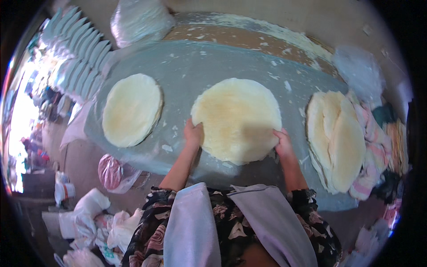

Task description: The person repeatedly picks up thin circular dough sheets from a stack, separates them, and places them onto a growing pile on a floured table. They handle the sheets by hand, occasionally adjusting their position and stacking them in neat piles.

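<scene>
A large round flatbread sheet point(233, 113), pale with light brown patches, lies before me on the plastic-covered table point(180, 66). My left hand point(193, 132) grips its left edge, thumb on top. At the lower right edge, my right hand point(282, 142) pinches the same sheet between thumb and fingers. The fingers under the rim are hidden on both sides. To the left rests a stack of round flatbread sheets point(131, 110). Folded flatbreads point(335, 143) are piled at the right end, beyond my right hand.
Small dough flakes are scattered across the plastic. Beside the folded pile lies a striped pink cloth point(370, 150). Clear plastic bags sit at the back left point(140, 21) and back right point(358, 70). Stacked white containers point(80, 50) stand far left, above white bags point(86, 213) on the floor.
</scene>
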Demonstrator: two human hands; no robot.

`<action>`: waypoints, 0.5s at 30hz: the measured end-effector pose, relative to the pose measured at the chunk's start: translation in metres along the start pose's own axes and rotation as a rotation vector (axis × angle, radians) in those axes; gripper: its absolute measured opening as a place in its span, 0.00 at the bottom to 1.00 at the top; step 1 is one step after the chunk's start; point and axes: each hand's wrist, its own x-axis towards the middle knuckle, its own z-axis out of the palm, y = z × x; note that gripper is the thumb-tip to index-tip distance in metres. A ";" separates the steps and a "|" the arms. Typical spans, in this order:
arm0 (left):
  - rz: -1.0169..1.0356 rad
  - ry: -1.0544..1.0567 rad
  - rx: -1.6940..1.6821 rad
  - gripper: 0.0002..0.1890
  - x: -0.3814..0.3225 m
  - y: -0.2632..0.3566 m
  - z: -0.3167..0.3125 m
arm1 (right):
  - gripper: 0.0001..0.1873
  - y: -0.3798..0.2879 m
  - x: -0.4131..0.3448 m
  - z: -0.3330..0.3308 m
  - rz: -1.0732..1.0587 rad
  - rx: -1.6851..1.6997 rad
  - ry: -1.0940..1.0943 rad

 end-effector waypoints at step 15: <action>0.219 0.062 -0.169 0.18 0.055 0.196 -0.205 | 0.27 -0.045 -0.021 0.290 -0.248 -0.068 -0.325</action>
